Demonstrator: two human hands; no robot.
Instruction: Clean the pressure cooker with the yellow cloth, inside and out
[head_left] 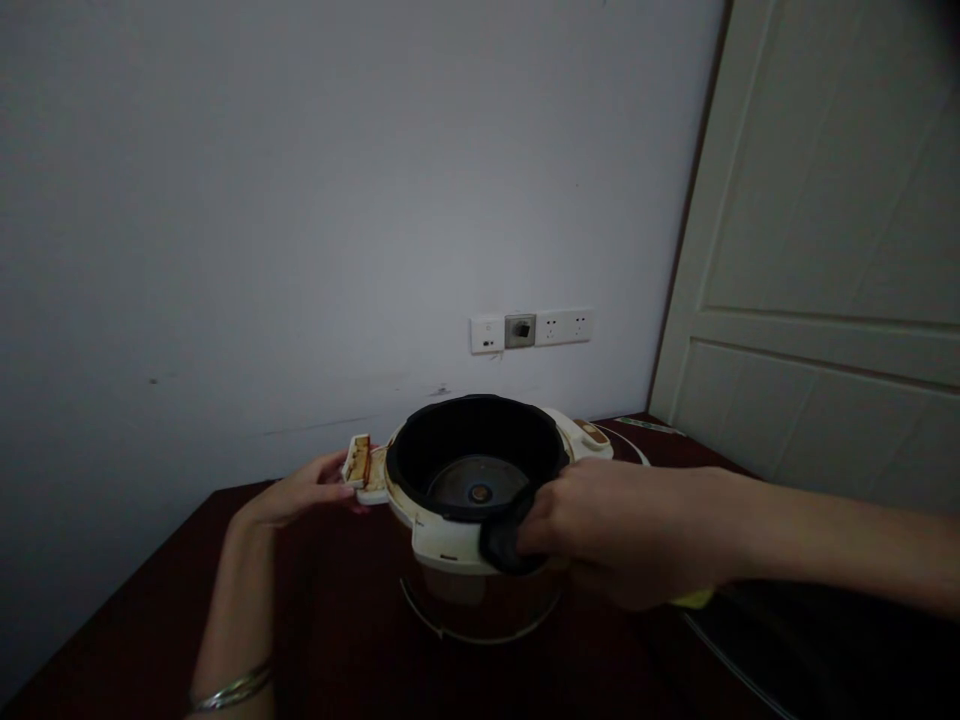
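An electric cooker (450, 552) with a white rim and a dark body stands on the dark red tabletop. Its lid is off, and the black inner pot (480, 480) shows a round metal spot at its bottom. My left hand (304, 490) is closed around the stained, cream-coloured side bracket (358, 465) on the cooker's left. At the front right of the rim, my right hand (622, 520) is closed on a soft-looking black piece (506, 540) whose kind I cannot make out. A bit of yellow (694, 598) shows below that hand.
Behind the cooker, wall sockets (564, 326) are set in the pale wall. A white cord (630, 445) curves on the tabletop (337, 620) at the back right. A dark, rounded object with a pale edge (739, 665) lies at the lower right. A panelled door (832, 250) stands at right.
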